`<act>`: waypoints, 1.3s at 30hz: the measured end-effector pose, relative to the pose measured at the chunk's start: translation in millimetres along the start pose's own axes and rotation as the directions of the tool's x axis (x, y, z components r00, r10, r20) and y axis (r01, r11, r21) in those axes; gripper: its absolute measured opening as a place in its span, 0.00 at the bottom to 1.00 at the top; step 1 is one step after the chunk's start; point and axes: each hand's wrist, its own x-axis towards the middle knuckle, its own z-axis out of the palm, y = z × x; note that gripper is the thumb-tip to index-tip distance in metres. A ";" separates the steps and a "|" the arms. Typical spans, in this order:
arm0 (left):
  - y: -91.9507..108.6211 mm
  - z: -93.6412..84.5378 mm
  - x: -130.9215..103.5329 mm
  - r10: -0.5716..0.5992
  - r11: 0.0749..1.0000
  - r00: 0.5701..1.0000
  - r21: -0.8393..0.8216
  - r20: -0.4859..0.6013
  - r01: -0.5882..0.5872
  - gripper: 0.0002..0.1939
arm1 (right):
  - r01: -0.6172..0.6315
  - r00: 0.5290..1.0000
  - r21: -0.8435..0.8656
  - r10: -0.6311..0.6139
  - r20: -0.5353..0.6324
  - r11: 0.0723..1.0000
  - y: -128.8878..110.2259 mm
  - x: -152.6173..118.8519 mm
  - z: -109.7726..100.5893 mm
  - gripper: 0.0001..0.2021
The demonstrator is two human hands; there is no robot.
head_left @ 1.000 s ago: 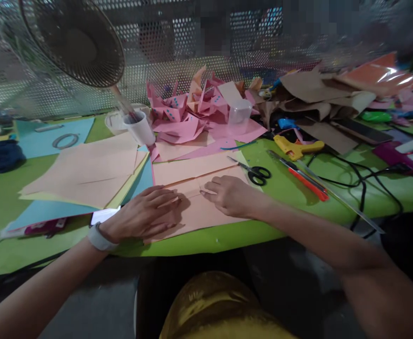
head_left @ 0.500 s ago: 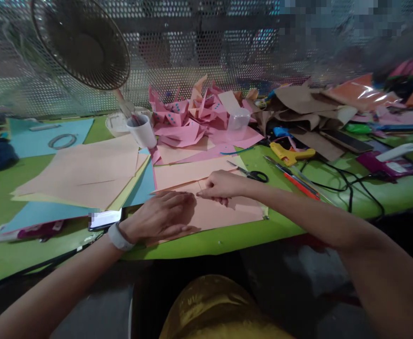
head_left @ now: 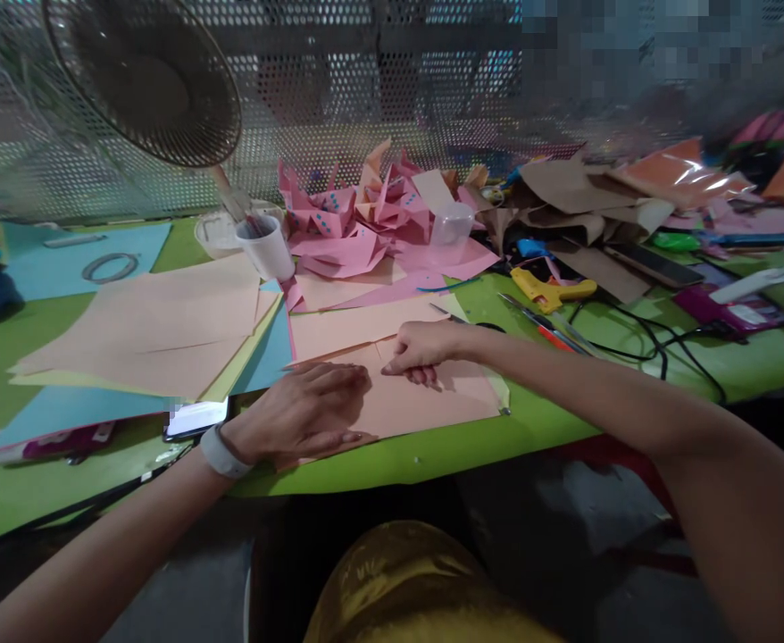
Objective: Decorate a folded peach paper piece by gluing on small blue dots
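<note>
A sheet of peach paper [head_left: 425,406] with a folded edge and a short line on it lies at the table's front edge. My left hand [head_left: 318,402], with a light band at the wrist, rests flat on its left part, fingers stretched out. On the paper's middle, just right of my left hand, my right hand [head_left: 422,353] is closed with curled fingers, its thumb pressed against the sheet. Nothing shows in that hand. Behind my right forearm lie scissors [head_left: 446,313], their handles mostly hidden by the arm.
A stack of peach sheets [head_left: 144,313] lies left, beside a phone [head_left: 197,418]. Behind stand a white cup [head_left: 264,248] and a fan [head_left: 151,89]. Pink cut paper [head_left: 338,254] is heaped at the back. A yellow glue gun [head_left: 549,288], cutters and cables lie right.
My right hand has slid slightly right and toward me on the paper, its thumb farther from my left hand. My forearm now covers more of the scissors. The left hand stays flat.
</note>
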 end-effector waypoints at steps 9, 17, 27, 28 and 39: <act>3.8 -6.6 1.6 0.008 1.000 1.000 0.023 0.030 -0.009 0.28 | 0.072 0.996 0.125 -0.064 -0.064 0.990 8.2 -12.8 -3.2 0.16; -4.5 -3.4 7.2 -0.098 0.973 0.976 0.187 -0.195 0.135 0.19 | 0.257 0.634 -0.716 -0.672 -0.382 0.649 21.6 -36.2 8.4 0.10; -8.7 1.4 55.6 -0.297 0.859 0.944 0.393 -0.143 0.329 0.16 | 0.027 0.600 -0.999 -0.799 0.030 -0.017 28.5 -25.3 34.7 0.13; -7.1 -0.4 57.2 -0.295 0.856 0.949 0.411 -0.109 0.314 0.16 | 0.018 0.596 -0.999 -0.802 0.033 -0.028 28.9 -26.1 34.2 0.13; 33.4 -3.6 36.2 -0.353 0.903 0.928 0.214 -0.120 0.372 0.17 | 0.092 0.501 -0.977 -0.857 -0.120 0.191 50.5 -27.3 20.2 0.13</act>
